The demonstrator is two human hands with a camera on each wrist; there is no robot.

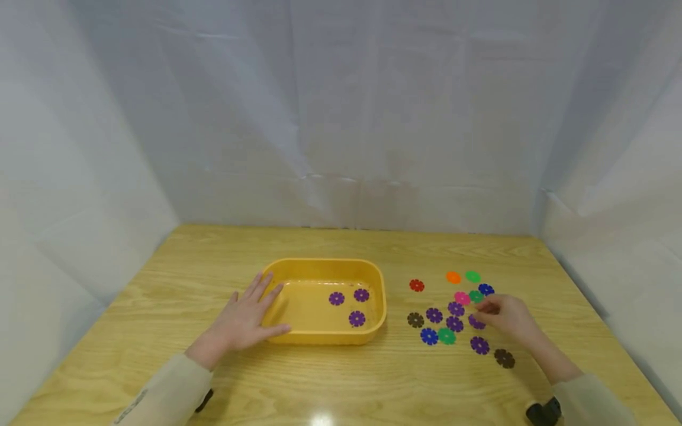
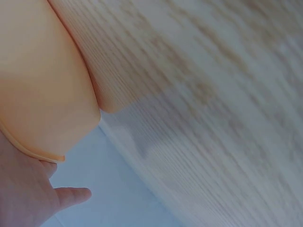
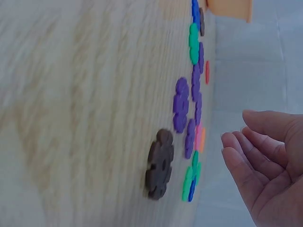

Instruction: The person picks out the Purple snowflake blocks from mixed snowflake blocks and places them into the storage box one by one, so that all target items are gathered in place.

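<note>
Sleeved forearms reach in over the wooden tabletop [image 1: 341, 378]. On the near-left rim of the yellow tub [image 1: 325, 263] the left hand [image 1: 242, 319] rests with fingers spread flat, gripping nothing; three purple discs [image 1: 356, 318] lie inside the tub. To the right, the right hand [image 1: 506, 315] hovers with loosely curled, empty fingers just at a purple flower disc [image 1: 476, 322] (part of a scattered group of coloured discs [image 1: 446, 336]), close to touching it.
</note>
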